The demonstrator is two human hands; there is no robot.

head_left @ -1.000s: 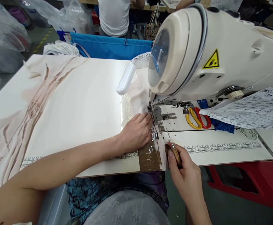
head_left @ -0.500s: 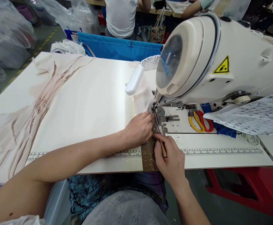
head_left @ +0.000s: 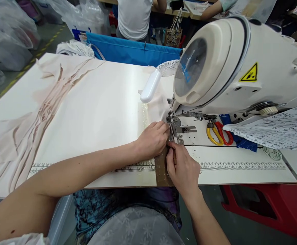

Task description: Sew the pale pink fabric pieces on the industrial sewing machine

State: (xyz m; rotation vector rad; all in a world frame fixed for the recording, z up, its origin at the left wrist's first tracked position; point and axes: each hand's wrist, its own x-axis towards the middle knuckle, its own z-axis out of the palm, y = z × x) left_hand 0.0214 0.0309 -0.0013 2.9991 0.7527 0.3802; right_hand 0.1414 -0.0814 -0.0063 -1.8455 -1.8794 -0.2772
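Beside the presser foot [head_left: 170, 118] of the sewing machine [head_left: 214, 64], my left hand [head_left: 154, 140] is closed, its fingers bent together on the near edge of a pale pink fabric piece [head_left: 158, 108]. Its fingertips are hidden. Just to the right and nearer me, my right hand [head_left: 184, 166] pinches a slim tool with a wooden handle [head_left: 175, 157]. That tool's front end is close to my left fingers, and its tip is hard to make out. Both hands are over the brown strip [head_left: 162, 168] at the table's front.
Pale pink fabric [head_left: 48, 109] is bunched on the left of the white table. Right of the needle are red-and-yellow-handled scissors [head_left: 219, 134], a printed sheet [head_left: 273, 127] and coiled cord [head_left: 273, 153]. A white plastic piece [head_left: 150, 86] hangs left of the machine head. Another person [head_left: 133, 18] sits beyond.
My right hand has shifted slightly up toward the presser foot, and less of the wooden handle shows. My left hand stays nearly in place; the view has shifted a little.
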